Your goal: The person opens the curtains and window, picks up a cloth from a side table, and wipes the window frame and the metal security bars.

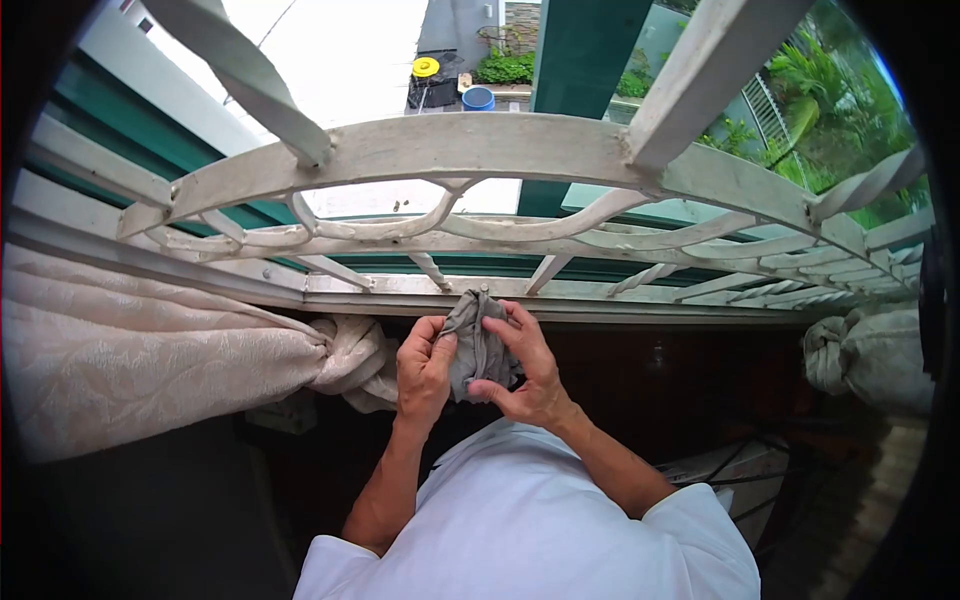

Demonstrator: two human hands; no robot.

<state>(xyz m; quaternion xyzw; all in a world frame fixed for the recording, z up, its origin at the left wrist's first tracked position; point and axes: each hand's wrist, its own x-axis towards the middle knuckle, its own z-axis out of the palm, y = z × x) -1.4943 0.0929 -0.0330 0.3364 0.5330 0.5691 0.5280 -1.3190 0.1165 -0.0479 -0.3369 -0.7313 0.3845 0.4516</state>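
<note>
Between my two hands is a crumpled grey cloth (472, 345), held up in front of my white shirt and close to the window sill (400, 297). My left hand (424, 370) pinches the cloth's left edge between thumb and fingers. On the other side, my right hand (528, 370) grips it with the thumb low on the cloth and the fingers near its top right. Part of the cloth is hidden behind the right fingers. Just beyond it stands a white metal window grille (470, 150) with curved and twisted bars.
A knotted cream curtain (200, 360) hangs at the left, close to my left hand. Another knotted curtain (870, 365) is at the far right. Outside, below the grille, are a blue barrel (478, 99), a yellow round object (426, 67) and green plants (505, 68).
</note>
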